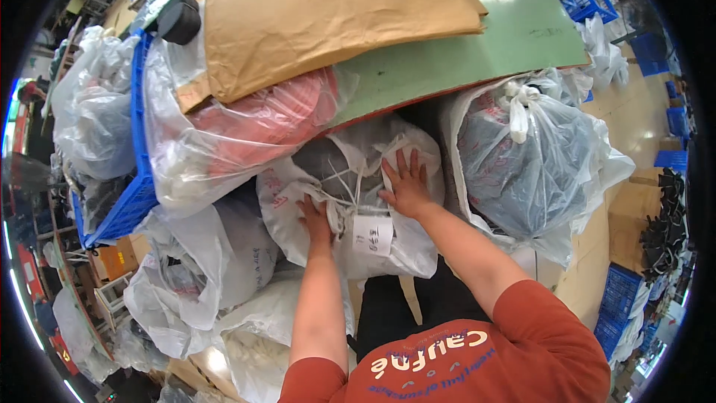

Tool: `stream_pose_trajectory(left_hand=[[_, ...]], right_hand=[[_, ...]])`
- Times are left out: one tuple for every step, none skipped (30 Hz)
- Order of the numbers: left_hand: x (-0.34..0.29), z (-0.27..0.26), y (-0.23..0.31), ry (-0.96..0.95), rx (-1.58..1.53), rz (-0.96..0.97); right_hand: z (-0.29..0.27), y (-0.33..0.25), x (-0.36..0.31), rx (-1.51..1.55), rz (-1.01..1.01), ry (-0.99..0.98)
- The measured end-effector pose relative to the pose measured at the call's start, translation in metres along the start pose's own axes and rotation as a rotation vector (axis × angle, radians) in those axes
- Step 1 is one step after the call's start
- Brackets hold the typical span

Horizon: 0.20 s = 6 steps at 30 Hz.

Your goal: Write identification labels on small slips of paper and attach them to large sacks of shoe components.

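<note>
Before me sits a white woven sack (349,235), drawn together at the top with white ties (355,192) and carrying a white paper label (372,234). My left hand (316,222) presses on the sack's left part, its fingers a little apart. On the right side, my right hand (409,185) lies on the sack with fingers spread. Neither hand is closed around anything I can see. What the sack holds is hidden inside it.
A green table (447,60) stands ahead, bearing brown paper (328,22) and a clear bag of red material (261,123). To the right is a tied bag of dark material (514,160). More white sacks (201,261) and a blue crate (138,198) crowd the left.
</note>
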<state>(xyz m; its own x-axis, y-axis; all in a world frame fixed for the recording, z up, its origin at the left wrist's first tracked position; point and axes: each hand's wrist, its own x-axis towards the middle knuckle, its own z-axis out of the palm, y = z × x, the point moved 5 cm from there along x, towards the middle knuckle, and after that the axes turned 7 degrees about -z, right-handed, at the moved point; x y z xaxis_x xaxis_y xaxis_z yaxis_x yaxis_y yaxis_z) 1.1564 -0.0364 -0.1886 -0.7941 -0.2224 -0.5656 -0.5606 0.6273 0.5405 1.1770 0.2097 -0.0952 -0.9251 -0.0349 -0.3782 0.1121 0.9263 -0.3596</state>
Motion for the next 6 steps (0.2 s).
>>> stream_pose_trajectory(left_hand=[[0.012, -0.007, -0.004, -0.057, 0.074, 0.126], [0.021, -0.011, -0.009, -0.123, 0.148, 0.251], [0.03, -0.015, -0.018, -0.125, 0.153, 0.236], [0.041, -0.021, -0.031, -0.108, 0.304, 0.138], [0.057, -0.03, -0.032, -0.079, 0.449, 0.05], [0.061, -0.035, -0.034, -0.068, 0.45, 0.046]], right_hand=[[0.002, -0.005, 0.01, 0.008, -0.01, -0.014], [-0.002, -0.008, 0.019, -0.009, -0.022, 0.002], [-0.008, -0.011, 0.027, -0.028, -0.034, 0.021], [-0.014, -0.017, 0.032, 0.004, -0.034, -0.001], [-0.021, -0.023, 0.035, 0.008, -0.044, -0.001], [-0.032, -0.028, 0.038, 0.017, -0.029, 0.07]])
